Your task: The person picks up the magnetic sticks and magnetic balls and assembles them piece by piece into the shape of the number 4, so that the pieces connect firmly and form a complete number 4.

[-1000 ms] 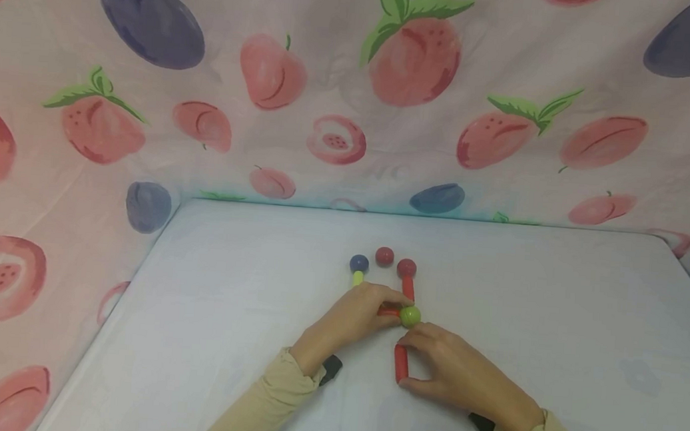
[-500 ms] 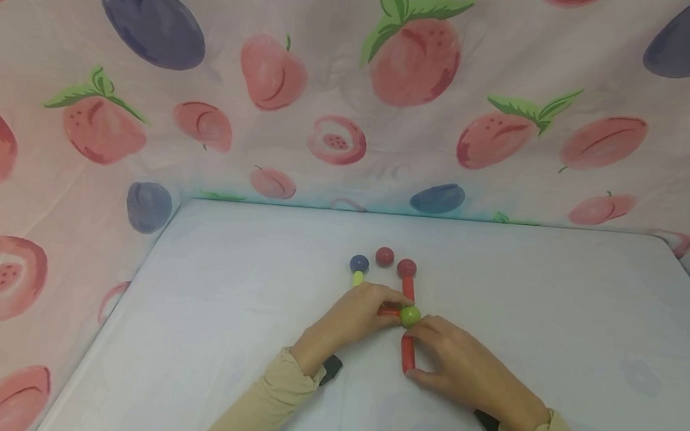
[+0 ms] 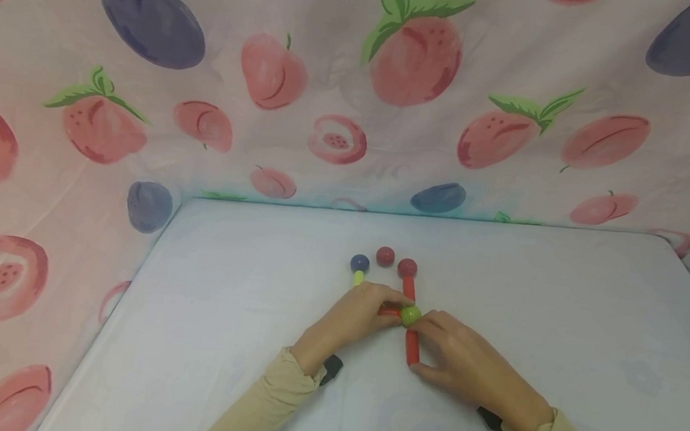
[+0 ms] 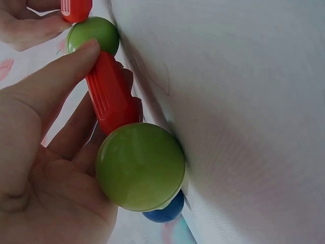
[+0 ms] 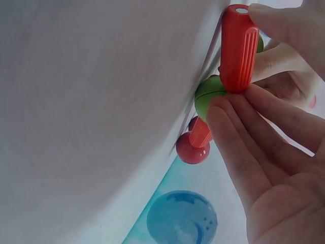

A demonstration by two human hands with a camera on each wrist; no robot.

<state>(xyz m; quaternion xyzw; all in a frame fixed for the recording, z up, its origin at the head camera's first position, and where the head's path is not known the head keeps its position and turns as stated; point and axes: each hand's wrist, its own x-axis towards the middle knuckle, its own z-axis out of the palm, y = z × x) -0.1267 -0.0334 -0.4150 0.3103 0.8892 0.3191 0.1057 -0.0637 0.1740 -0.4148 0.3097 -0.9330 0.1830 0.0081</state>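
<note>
My left hand pinches a red rod of a ball-and-rod building set, fingertips right at the green ball on its right end. A second green ball sits at the rod's other end, hidden under the hand in the head view. With thumb and fingers, my right hand grips another red rod. Its far end meets the green ball, and a silvery disc shows in its near end. Beyond that ball, a red rod runs to a red ball.
A blue ball with a yellow-green rod stands behind my left hand. Between the blue ball and the joined red one lies a separate red ball. A fruit-printed cloth rises behind the white table.
My right hand has moved forward and slightly right, bringing its red rod from a gap below up to the green ball. The left hand stays put.
</note>
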